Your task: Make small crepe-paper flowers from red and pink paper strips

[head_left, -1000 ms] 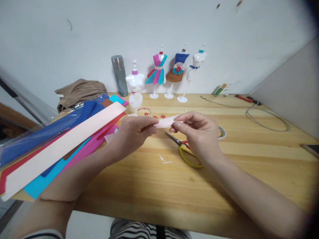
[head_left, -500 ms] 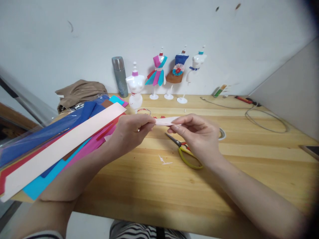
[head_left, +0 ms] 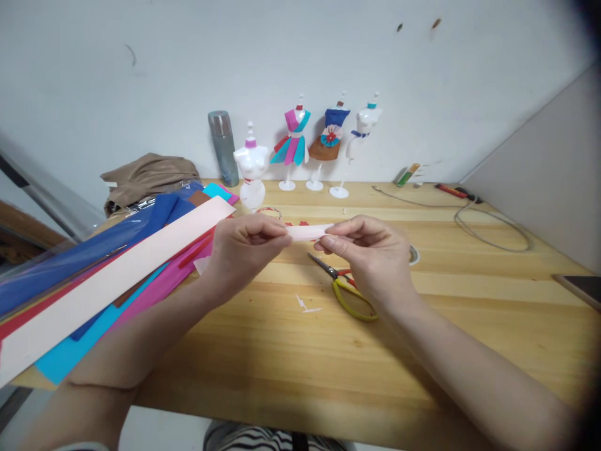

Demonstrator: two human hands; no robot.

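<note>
A narrow pale pink paper strip (head_left: 306, 233) is stretched level between my two hands, above the wooden table. My left hand (head_left: 251, 247) pinches its left end between thumb and fingers. At the other end, my right hand (head_left: 375, 257) pinches the strip in the same way. Scissors with yellow and red handles (head_left: 354, 307) lie below my right hand, their dark blades pointing up and left. Small white paper scraps (head_left: 303, 305) rest on the wood left of the scissors. Little red pieces (head_left: 303, 223) show just behind the strip.
Coloured sheets (head_left: 117, 269) are piled at the left beside a brown cloth (head_left: 150, 178). Small white dress forms (head_left: 252, 164) stand along the wall, two wearing coloured outfits, near a thermos (head_left: 223, 149). A grey cable (head_left: 493, 241) and a red-handled tool (head_left: 453, 190) lie at the right.
The strip now shows more of its flat face between my hands. Both hands keep their pinch with little movement. My view has shifted slightly.
</note>
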